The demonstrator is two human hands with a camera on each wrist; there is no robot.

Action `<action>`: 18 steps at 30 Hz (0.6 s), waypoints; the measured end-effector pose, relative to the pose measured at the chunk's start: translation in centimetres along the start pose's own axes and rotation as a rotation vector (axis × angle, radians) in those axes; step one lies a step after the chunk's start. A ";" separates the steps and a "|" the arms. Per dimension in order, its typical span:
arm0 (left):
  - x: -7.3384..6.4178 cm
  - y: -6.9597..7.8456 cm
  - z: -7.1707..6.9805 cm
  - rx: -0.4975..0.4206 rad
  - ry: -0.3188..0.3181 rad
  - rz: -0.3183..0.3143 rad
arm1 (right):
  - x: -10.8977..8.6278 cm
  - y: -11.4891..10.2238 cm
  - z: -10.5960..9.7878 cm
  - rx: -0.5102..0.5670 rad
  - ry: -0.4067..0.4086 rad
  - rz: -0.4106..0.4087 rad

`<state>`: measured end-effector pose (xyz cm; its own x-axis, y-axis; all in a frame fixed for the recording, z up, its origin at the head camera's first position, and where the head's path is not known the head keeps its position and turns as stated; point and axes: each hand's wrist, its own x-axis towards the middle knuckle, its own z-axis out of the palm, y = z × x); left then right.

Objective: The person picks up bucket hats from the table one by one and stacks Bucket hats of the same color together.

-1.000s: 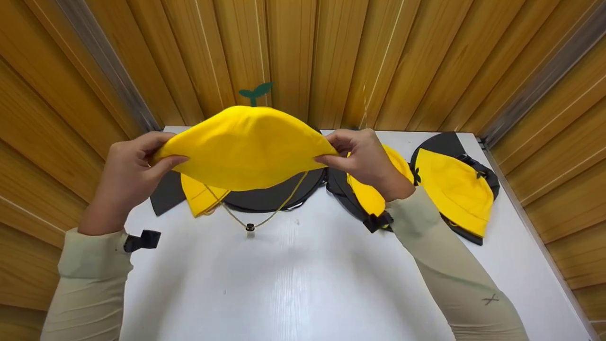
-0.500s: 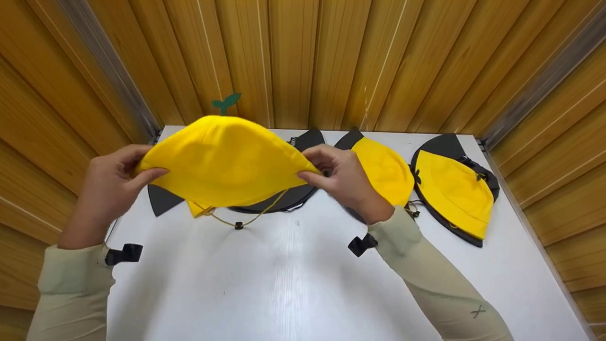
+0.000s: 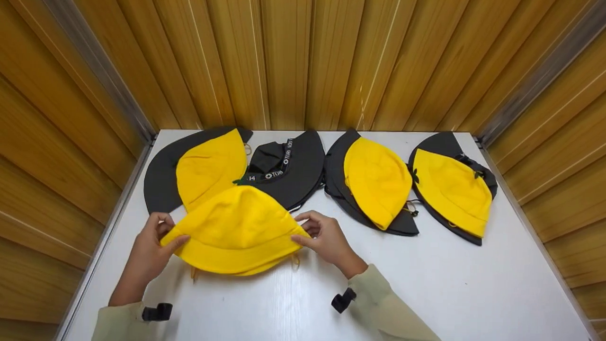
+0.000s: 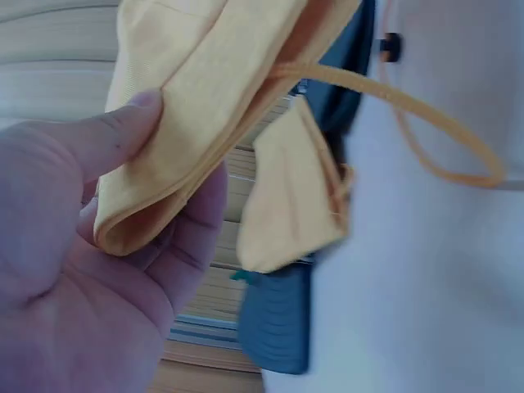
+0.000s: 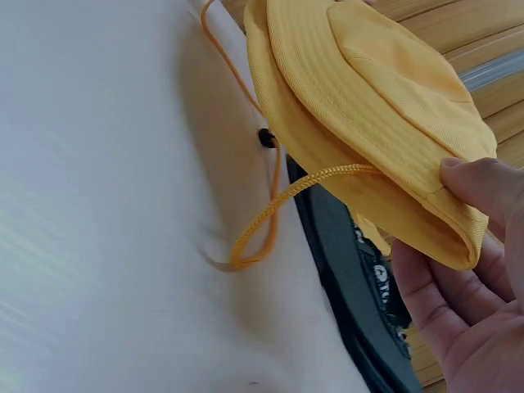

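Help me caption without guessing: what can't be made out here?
Head view: inside of the held yellow cloth bucket hat, hidden by its outside.
Head view: fingertips of the left hand, hidden behind that hat.
Left wrist view: rest of that hat, cut off by the top edge.
Head view: full lettering inside the black cloth brimmed hat, too small.

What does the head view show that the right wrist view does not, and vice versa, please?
Only the head view: the rightmost yellow bucket hat and the pale green sleeves.
Only the right wrist view: the black cord stopper on the chin cord of the held yellow bucket hat.
Both: that held hat, the right hand pinching its brim, the lettered black hat.
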<state>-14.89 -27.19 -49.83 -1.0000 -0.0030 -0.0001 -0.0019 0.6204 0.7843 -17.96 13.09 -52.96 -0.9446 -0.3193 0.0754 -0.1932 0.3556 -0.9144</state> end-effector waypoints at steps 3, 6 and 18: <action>-0.2 -1.2 1.3 0.002 -0.050 -0.106 | -0.7 1.3 0.8 -0.017 0.006 0.059; -0.2 -1.9 2.2 0.012 -0.101 -0.200 | -1.1 2.1 1.4 -0.057 0.020 0.117; -0.1 -2.7 4.1 0.150 -0.189 -0.323 | -1.4 2.2 2.9 -0.266 0.011 0.175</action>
<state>-14.82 -25.65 -54.53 -0.9305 -0.0810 -0.3572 -0.3028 0.7189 0.6257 -16.26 11.80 -56.26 -0.9721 -0.2244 -0.0680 -0.0892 0.6221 -0.7778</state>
